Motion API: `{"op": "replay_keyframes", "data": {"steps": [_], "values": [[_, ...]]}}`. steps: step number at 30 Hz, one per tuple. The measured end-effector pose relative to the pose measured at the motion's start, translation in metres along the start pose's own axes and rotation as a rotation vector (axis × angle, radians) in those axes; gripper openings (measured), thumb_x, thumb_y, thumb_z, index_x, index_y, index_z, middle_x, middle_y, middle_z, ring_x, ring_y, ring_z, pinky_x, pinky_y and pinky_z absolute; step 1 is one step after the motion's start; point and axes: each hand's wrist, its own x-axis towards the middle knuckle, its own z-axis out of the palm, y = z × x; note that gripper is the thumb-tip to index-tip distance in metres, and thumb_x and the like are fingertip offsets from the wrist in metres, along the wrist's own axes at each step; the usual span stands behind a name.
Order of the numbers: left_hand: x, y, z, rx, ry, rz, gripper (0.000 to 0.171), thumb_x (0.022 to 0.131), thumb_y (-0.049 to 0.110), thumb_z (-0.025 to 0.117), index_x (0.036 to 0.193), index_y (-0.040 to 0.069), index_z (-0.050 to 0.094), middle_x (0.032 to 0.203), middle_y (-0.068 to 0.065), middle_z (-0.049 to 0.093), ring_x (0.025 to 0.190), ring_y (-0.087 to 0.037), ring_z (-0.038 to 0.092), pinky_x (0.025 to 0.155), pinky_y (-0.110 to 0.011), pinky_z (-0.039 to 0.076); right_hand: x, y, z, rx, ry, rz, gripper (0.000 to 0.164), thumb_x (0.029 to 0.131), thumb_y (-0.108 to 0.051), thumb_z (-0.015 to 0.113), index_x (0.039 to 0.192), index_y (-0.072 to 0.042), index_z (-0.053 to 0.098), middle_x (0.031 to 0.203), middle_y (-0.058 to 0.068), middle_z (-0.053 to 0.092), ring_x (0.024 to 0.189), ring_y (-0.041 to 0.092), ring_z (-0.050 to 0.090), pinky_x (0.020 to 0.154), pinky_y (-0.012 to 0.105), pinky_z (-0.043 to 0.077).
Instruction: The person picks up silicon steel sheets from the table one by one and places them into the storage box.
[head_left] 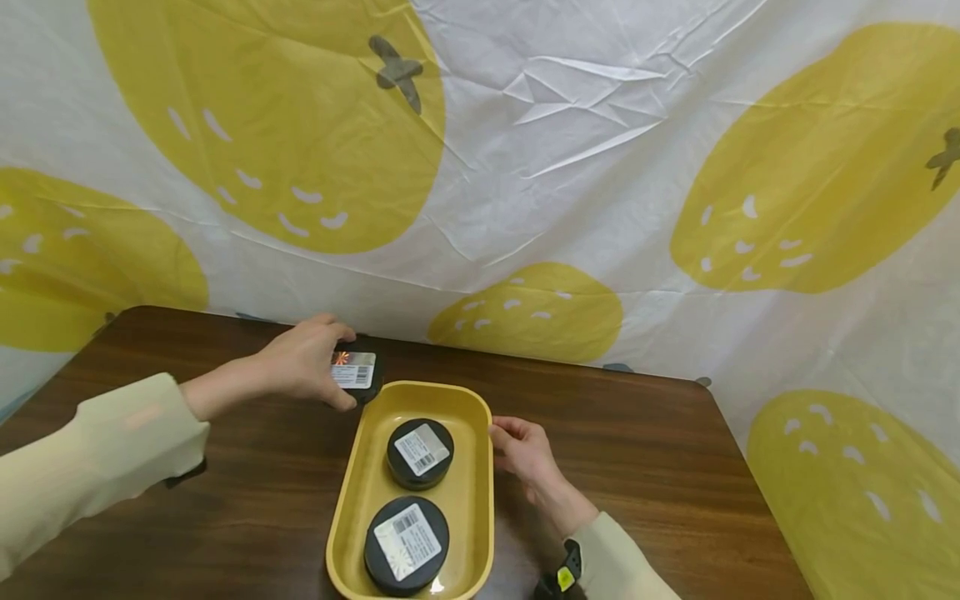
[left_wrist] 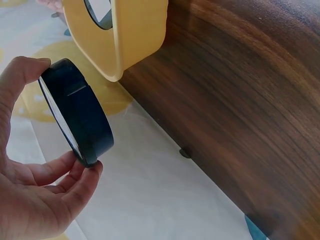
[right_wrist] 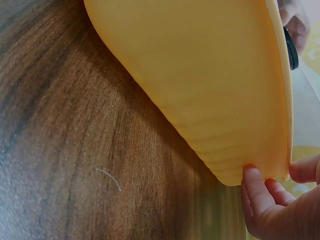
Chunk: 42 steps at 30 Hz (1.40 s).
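Observation:
My left hand (head_left: 306, 358) grips a round flat black container (head_left: 356, 372) with a white barcode label, thumb on one side and fingertips on the other. The left wrist view shows this black container (left_wrist: 82, 115) tilted on its edge, raised off the table. It is beside the far left corner of a yellow oblong tray (head_left: 472, 500). At the tray's right side, my right hand (head_left: 531, 462) pinches the rim, with the thumb at the edge and fingers against the outer wall (right_wrist: 200, 85). Inside the tray lie two more labelled black containers, a farther one (head_left: 420, 452) and a nearer one (head_left: 407, 546).
A dark brown wooden table (head_left: 637, 467) bears the tray. Behind its far edge hangs a white cloth (head_left: 555, 192) with large yellow fruit prints. My right wrist wears a black band (head_left: 572, 562).

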Motion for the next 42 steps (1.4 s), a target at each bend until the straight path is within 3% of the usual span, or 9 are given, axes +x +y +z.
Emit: {"op": "replay_keyframes", "data": {"steps": [19, 42], "values": [[0.006, 0.009, 0.0, -0.01, 0.004, 0.04, 0.078, 0.051, 0.034, 0.084, 0.111, -0.009, 0.059, 0.101, -0.017, 0.054, 0.082, -0.027, 0.052, 0.068, -0.041, 0.046, -0.001, -0.001, -0.001, -0.005, 0.0, -0.008, 0.032, 0.094, -0.008, 0.053, 0.115, 0.016, 0.054, 0.099, 0.015, 0.062, 0.082, 0.014, 0.06, 0.071, 0.035, 0.054], [0.012, 0.023, 0.015, -0.035, -0.004, 0.075, 0.076, 0.05, 0.033, 0.083, 0.11, -0.008, 0.059, 0.104, -0.018, 0.054, 0.085, -0.028, 0.053, 0.07, -0.041, 0.047, -0.001, 0.0, 0.0, -0.024, 0.003, -0.009, 0.032, 0.094, -0.008, 0.053, 0.115, 0.016, 0.055, 0.102, 0.019, 0.062, 0.084, 0.017, 0.061, 0.072, 0.035, 0.054]]}}
